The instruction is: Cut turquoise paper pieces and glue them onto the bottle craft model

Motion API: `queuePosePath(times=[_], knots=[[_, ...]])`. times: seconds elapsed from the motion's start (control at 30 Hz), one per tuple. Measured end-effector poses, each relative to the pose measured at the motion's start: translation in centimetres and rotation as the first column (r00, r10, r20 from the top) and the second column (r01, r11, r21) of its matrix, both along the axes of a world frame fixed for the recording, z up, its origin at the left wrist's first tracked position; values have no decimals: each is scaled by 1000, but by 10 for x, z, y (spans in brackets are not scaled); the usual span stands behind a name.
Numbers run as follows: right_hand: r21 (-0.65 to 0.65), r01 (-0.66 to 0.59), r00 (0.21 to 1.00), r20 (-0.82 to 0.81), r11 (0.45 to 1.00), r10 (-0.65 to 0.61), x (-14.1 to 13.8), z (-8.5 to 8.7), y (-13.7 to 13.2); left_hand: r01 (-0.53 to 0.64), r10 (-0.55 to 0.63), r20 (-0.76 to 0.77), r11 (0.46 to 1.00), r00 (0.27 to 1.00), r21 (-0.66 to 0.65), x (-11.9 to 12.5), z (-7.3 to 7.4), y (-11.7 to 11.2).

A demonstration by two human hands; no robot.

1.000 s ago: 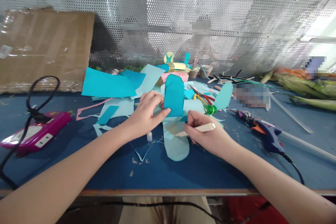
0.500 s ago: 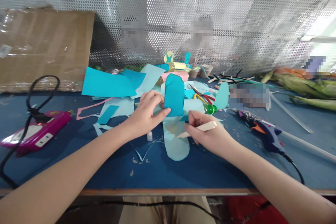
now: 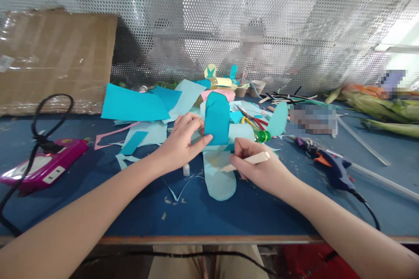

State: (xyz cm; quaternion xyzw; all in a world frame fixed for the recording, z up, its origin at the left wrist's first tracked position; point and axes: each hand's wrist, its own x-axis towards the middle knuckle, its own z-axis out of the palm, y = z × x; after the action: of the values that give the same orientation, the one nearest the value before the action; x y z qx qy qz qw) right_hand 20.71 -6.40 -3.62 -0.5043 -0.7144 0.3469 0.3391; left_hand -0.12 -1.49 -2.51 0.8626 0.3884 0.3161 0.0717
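Note:
My left hand (image 3: 186, 141) grips the lower left edge of a teal rounded paper piece (image 3: 218, 117), thumb in front and fingers partly hidden behind it. My right hand (image 3: 253, 159) is closed around a cream pen-like stick (image 3: 257, 159). The stick's tip points down left, at a pale blue rounded paper flap (image 3: 221, 187); I cannot tell if it touches. Just behind the hands lies a pale blue paper-wrapped body (image 3: 241, 130) with a green bottle neck (image 3: 262, 136) at its right end. Beside that neck stands another pale blue rounded piece (image 3: 278, 120).
Teal paper sheets (image 3: 135, 104), scissors (image 3: 250, 117) and a small clear bottle (image 3: 186, 170) lie around the hands. A glue gun (image 3: 334, 168) rests at right, a magenta power strip (image 3: 49, 163) at left. Cardboard (image 3: 59, 61) leans against the perforated metal wall (image 3: 209, 17).
Almost nothing differs. My left hand still grips the teal piece, and the stick in my right hand has barely shifted over the pale blue flap.

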Motion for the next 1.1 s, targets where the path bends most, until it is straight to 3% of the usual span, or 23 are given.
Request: queuePosePath(times=[0.43,0.67,1.1], knots=[[-13,-4,1000,-7,1000,4,0,1,-1,0,0,-7,1000,1000,-4,0,1,0],[50,71,996,53,996,-74,0,1,0,-1,1,-6,1000,1000,-24,0,1,0],[36,50,998,45,998,-52,0,1,1,5,-5,-10,1000,1000,-5,0,1,0]])
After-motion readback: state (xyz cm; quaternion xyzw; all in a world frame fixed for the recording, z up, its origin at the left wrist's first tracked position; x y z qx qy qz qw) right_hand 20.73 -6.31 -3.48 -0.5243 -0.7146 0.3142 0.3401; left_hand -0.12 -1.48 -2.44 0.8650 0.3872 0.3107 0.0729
